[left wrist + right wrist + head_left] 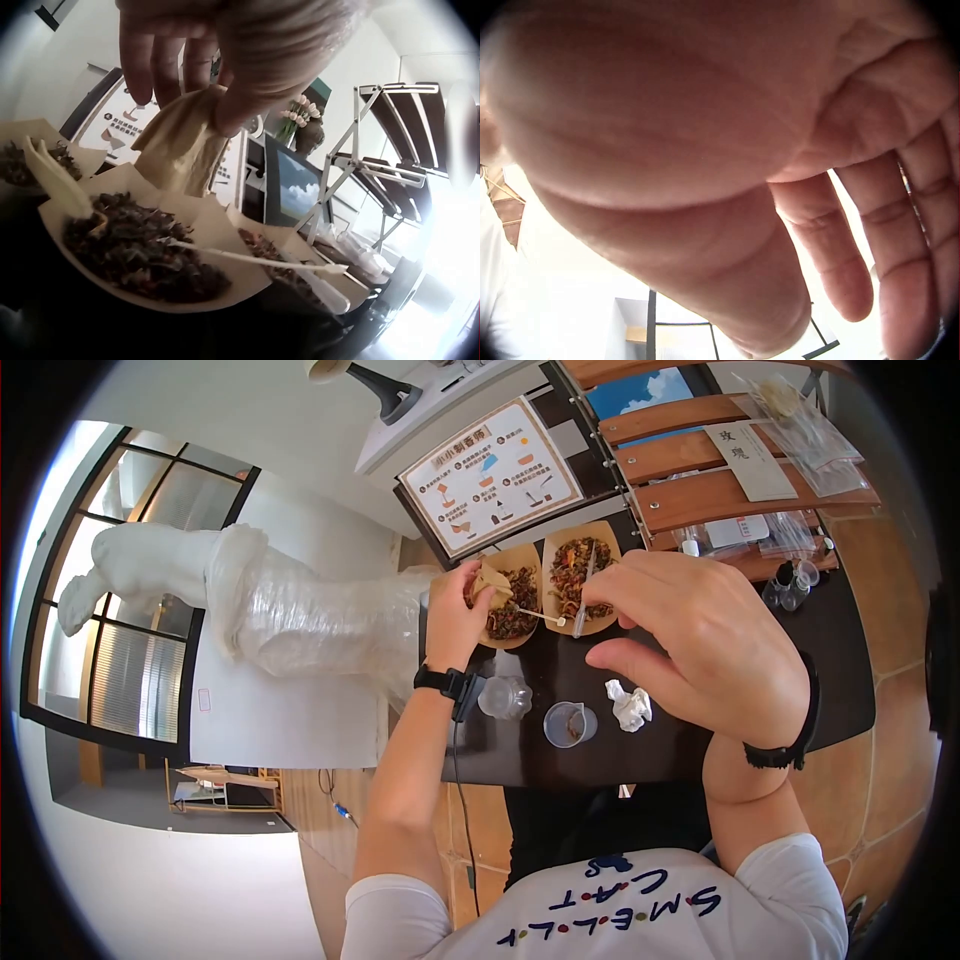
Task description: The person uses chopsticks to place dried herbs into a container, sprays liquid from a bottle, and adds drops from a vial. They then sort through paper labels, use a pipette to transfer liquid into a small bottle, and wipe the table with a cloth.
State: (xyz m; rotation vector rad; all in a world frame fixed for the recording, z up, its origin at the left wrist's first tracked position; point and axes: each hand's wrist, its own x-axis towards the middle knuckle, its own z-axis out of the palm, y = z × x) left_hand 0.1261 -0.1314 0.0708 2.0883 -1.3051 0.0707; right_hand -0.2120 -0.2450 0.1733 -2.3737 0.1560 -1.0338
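Note:
My left hand pinches a small tan pouch between thumb and fingers, above a paper tray of dried dark and red bits; the left wrist view shows the pouch hanging from the fingertips. A thin pale stick lies across that tray, its end over the edge. My right hand hovers above and right of the second paper tray, thumb apart from the fingers. In the right wrist view the hand has nothing in its grasp. A clear spoon-like tool rests on the second tray.
Nearer me on the dark table are a clear bottle, a plastic cup and crumpled white tissue. An instruction sheet stands behind the trays. Small bottles and a wooden slatted rack are at the right.

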